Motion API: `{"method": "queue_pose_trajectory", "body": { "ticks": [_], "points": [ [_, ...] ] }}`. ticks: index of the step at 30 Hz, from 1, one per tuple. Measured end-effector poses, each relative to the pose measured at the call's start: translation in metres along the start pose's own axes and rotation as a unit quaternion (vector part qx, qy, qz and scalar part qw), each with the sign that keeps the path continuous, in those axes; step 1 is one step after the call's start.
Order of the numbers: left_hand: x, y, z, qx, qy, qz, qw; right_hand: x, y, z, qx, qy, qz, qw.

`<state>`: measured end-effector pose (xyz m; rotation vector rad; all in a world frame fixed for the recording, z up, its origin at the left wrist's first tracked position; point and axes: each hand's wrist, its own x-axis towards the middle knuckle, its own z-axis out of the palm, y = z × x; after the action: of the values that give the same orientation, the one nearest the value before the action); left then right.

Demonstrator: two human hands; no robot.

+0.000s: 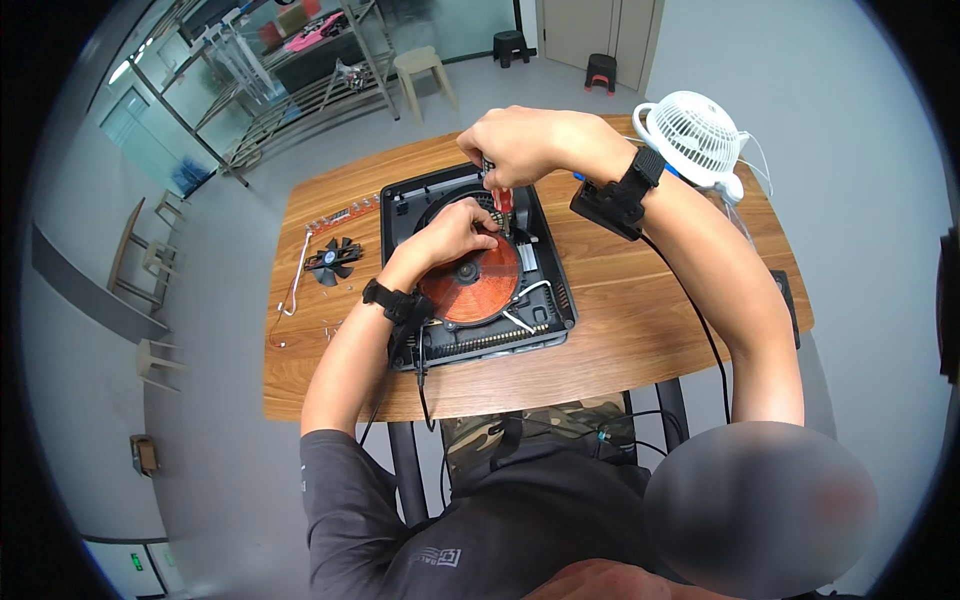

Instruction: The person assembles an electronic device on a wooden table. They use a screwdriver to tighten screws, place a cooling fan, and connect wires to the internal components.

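Note:
An opened induction cooker with a black casing (562, 285) lies on the table in front of me. Its round copper coil (482, 290) is exposed. My right hand (515, 145) is closed around a screwdriver (503, 200) with a red, partly clear handle. The screwdriver points down at the coil's far edge, where its tip is hard to see. Curled over that same edge is my left hand (455, 237), its thumb on the coil and fingertips bent together close to the screwdriver. Whatever those fingertips pinch is hidden.
Left of the casing lie a black cooling fan (334, 261), a narrow circuit board (345, 213) and a white cable (296, 272). A white desk fan (692, 135) stands at the table's (640, 330) far right. Black cables run from both wrist straps.

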<state>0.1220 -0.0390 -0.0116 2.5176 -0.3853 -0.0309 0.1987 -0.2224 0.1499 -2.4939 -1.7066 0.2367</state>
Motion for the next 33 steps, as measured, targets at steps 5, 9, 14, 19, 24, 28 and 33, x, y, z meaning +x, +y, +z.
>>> {"method": "queue_pose_trajectory", "body": {
  "ticks": [5,9,14,19,24,28,33],
  "points": [
    [-0.003,-0.004,0.002,-0.016,-0.001,-0.022,1.000,0.005,-0.005,0.005,-0.038,0.028,-0.003,0.999],
    [-0.003,0.002,0.002,-0.030,0.003,-0.033,0.999,0.005,-0.008,0.016,-0.131,0.106,-0.001,0.986],
    [-0.002,-0.001,0.001,-0.037,-0.004,-0.037,0.999,0.003,-0.022,0.006,-0.114,0.007,0.063,0.991],
    [-0.001,-0.003,0.003,-0.025,0.008,-0.011,1.000,0.006,-0.009,0.006,-0.045,-0.049,0.031,0.997],
    [-0.004,0.005,-0.002,-0.017,-0.008,-0.027,0.999,0.002,-0.029,-0.001,-0.035,-0.036,0.050,0.997],
    [-0.003,0.004,0.001,-0.030,0.002,-0.027,0.999,0.005,-0.024,0.013,-0.091,0.073,0.033,0.993],
    [-0.002,-0.004,0.003,-0.069,-0.001,-0.047,0.996,0.001,-0.029,0.006,-0.095,0.051,0.054,0.993]
  ]
}}
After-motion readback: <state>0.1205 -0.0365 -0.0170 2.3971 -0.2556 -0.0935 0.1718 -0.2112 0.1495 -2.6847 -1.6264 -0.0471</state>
